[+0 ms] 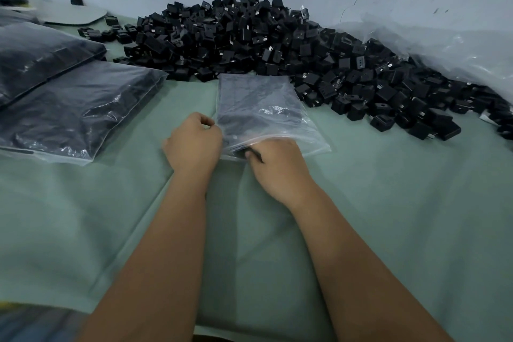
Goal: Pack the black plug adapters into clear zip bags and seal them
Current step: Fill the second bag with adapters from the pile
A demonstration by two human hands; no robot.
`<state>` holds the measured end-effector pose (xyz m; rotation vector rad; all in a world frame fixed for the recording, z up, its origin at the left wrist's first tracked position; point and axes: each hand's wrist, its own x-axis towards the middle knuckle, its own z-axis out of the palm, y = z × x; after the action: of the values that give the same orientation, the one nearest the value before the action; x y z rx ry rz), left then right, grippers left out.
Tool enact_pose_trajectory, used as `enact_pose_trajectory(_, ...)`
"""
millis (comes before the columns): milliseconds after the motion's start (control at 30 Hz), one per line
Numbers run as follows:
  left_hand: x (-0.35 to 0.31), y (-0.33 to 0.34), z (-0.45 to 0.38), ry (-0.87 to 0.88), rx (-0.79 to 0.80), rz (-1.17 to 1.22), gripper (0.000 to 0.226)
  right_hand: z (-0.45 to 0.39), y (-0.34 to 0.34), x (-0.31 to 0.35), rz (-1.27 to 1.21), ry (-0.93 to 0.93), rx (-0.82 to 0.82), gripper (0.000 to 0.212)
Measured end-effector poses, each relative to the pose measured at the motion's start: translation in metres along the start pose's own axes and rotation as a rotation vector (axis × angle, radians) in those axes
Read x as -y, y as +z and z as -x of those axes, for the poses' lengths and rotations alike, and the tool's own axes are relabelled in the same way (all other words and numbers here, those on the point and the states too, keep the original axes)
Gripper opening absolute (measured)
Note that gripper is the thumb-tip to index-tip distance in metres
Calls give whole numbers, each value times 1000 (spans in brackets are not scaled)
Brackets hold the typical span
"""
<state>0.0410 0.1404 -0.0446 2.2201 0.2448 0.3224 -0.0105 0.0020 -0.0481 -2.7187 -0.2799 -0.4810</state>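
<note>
The filled zip bag (261,111) lies flat on the green-covered tabletop (388,203), directly ahead of the person, with its long axis running away from the body toward the loose pile of black plug adapters (277,44). Its mouth is the near short edge, and both hands sit on that edge. The left hand (194,144) is at the near left corner, thumb and fingers curled in what appears to be a pinch on the plastic; motion blur prevents confirming contact. The right hand (277,164) covers the near edge just right of centre, fingers curled down onto the film and gripping it. The seal line therefore runs crosswise between the two hands, left to right. Judged from this layout, closing the strip calls for a sideways run along the near edge; the right hand is better placed for it, with the unpressed length extending to its right. Two packed bags (72,111) lie well apart on the left.
</note>
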Motion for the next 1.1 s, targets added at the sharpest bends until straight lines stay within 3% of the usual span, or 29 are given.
enact_pose_trajectory(167,0,0,-1,16,-4,-14,26,-14,9,12,41,1,56,13)
enact_pose_trajectory(300,0,1,-1,12,-15,-39,23,-14,13,15,124,-51,37,25)
enact_pose_trajectory(367,0,2,-1,6,-15,-45,22,-8,9,13,102,-90,-42,15)
enact_pose_trajectory(467,-1,2,-1,12,-31,-51,17,1,-5,12,24,-109,-206,24)
enact_pose_trajectory(567,0,0,0,19,-53,-46,15,0,-25,3,-37,-155,-568,20)
enact_pose_trajectory(667,0,-1,0,55,-87,-23,16,-9,-46,-32,-207,83,-755,20)
enact_pose_trajectory(733,-2,-2,2,106,-142,-14,20,-13,-52,-71,-187,359,-732,27)
enact_pose_trajectory(833,-6,-1,2,186,-204,-3,18,-13,-62,-126,57,788,-552,62)
enact_pose_trajectory(933,-8,3,3,227,-220,-23,15,-15,-70,-159,5,1125,-349,84)
enact_pose_trajectory(1033,-8,6,2,245,-227,-37,14,-23,-70,-165,-13,1189,-107,76)
enact_pose_trajectory(1100,-8,8,2,261,-224,-34,14,-29,-59,-157,-33,1067,-106,67)
